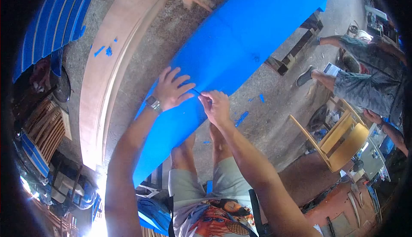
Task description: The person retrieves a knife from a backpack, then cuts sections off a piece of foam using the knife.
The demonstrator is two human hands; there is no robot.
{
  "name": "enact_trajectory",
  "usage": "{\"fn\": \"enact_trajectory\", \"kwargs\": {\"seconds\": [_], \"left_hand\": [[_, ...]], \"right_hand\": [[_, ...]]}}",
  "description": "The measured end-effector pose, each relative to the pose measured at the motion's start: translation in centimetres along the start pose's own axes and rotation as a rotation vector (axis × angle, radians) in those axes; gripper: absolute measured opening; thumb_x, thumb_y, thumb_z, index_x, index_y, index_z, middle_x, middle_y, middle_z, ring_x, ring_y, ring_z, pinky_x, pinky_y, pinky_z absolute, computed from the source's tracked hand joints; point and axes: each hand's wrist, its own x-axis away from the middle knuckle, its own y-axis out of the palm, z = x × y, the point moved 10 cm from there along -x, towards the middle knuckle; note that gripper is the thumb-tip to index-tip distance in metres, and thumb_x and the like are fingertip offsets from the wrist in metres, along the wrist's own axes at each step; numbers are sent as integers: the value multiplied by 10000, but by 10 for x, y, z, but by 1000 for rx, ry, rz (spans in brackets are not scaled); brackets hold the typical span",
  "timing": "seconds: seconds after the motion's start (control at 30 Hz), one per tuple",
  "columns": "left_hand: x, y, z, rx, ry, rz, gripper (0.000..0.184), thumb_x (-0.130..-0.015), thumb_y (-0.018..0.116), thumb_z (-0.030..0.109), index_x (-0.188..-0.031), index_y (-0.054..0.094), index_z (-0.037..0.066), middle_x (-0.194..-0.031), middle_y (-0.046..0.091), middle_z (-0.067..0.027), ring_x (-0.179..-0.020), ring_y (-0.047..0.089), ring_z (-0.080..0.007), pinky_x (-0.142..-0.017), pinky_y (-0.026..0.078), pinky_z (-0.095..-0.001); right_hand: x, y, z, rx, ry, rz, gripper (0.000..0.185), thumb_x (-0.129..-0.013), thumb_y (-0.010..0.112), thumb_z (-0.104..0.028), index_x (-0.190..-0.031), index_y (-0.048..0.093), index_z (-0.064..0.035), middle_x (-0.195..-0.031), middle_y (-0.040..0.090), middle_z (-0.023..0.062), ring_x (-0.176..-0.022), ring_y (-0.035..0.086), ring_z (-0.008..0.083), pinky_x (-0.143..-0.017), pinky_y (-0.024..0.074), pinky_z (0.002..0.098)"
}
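Note:
A long, smooth blue board-like piece [240, 35] runs diagonally across the view, with its narrower end at lower left. My left hand [171, 90], with a watch on the wrist, lies over its surface, fingers spread. My right hand [216, 105] is beside it, thumb and forefinger pinched on a thin dark strip [196, 92]. The strip points toward my left thumb. I cannot make out what the strip is.
A long curved wooden piece [101, 74] stands at left, with blue scraps [108, 51] on it. More scraps [242, 118] litter the concrete floor. A wooden chair [343, 140] and another person [365, 74] are at right. Dark supports [281, 66] show beside the blue piece.

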Motion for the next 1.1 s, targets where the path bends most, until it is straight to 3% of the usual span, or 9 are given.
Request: {"fn": "enact_trajectory", "kwargs": {"seconds": [0.07, 0.17, 0.4, 0.6, 0.8, 0.87, 0.97, 1.0, 1.1], "left_hand": [[-2, -1, -3, 65, 14, -25, 310, -819, 655, 380, -1085, 674, 222, -1159, 616, -14, -1162, 503, -312, -1023, 342, -492], [-32, 14, 14, 127, 169, 13, 289, -814, 653, 384, -1052, 677, 223, -1120, 621, -8, -1108, 523, -286, -980, 367, -477], [-40, 20, 10, 131, 106, 57, 178, -741, 742, 318, -878, 686, 219, -991, 638, 32, -1004, 537, -256, -897, 378, -444], [-41, 19, 6, 187, 74, 97, 158, -748, 737, 297, -864, 679, 207, -968, 634, 32, -967, 534, -252, -875, 373, -444], [-38, 7, 12, 196, 106, 80, 245, -758, 734, 314, -965, 683, 195, -1066, 619, -25, -1080, 521, -289, -940, 372, -483], [-30, 1, 7, 213, 18, 74, 321, -791, 703, 347, -1067, 664, 189, -1161, 594, -60, -1133, 510, -315, -980, 360, -494], [-7, 1, -12, 182, -202, 93, 469, -796, 712, 339, -1208, 590, 151, -1307, 511, -128, -1214, 464, -348, -1018, 339, -511], [5, 4, -18, 161, -292, 105, 528, -790, 724, 326, -1252, 558, 134, -1356, 475, -153, -1241, 444, -358, -1027, 331, -517], [37, 20, -26, 183, -478, 124, 544, -822, 684, 367, -1305, 539, 163, -1433, 418, -107, -1238, 444, -330, -1008, 348, -525]], "right_hand": [[1, -8, -3, -48, -17, 62, 253, -783, 742, -241, -1000, 639, -159, -782, 624, 0, -660, 553, 223, -674, 391, 385], [1, -41, 14, 24, 67, 94, 260, -778, 748, -244, -996, 637, -157, -772, 616, 2, -668, 552, 215, -657, 378, 379], [-4, -27, 13, 236, 28, 179, 131, -807, 700, -185, -902, 610, -176, -767, 603, 8, -687, 534, 251, -639, 357, 398], [-5, -29, 13, 225, 23, 209, 107, -816, 689, -187, -879, 603, -175, -770, 600, 10, -690, 528, 254, -644, 355, 402], [5, -45, 20, 19, 139, 165, 234, -788, 740, -224, -969, 621, -135, -781, 598, 29, -706, 553, 222, -649, 407, 378], [12, -47, 38, -160, 260, 185, 277, -791, 749, -215, -1011, 620, -108, -782, 590, 37, -717, 564, 192, -645, 439, 350], [42, -65, 78, -481, 572, 412, 289, -811, 742, -192, -1035, 606, -70, -817, 576, 44, -741, 562, 156, -655, 470, 305], [52, -67, 93, -393, 639, 389, 360, -814, 748, -196, -1083, 564, -43, -868, 561, 42, -776, 550, 125, -690, 468, 285], [55, -69, 90, -392, 667, 307, 464, -813, 749, -214, -1159, 509, -18, -944, 582, 78, -834, 566, 146, -722, 476, 297]]}}
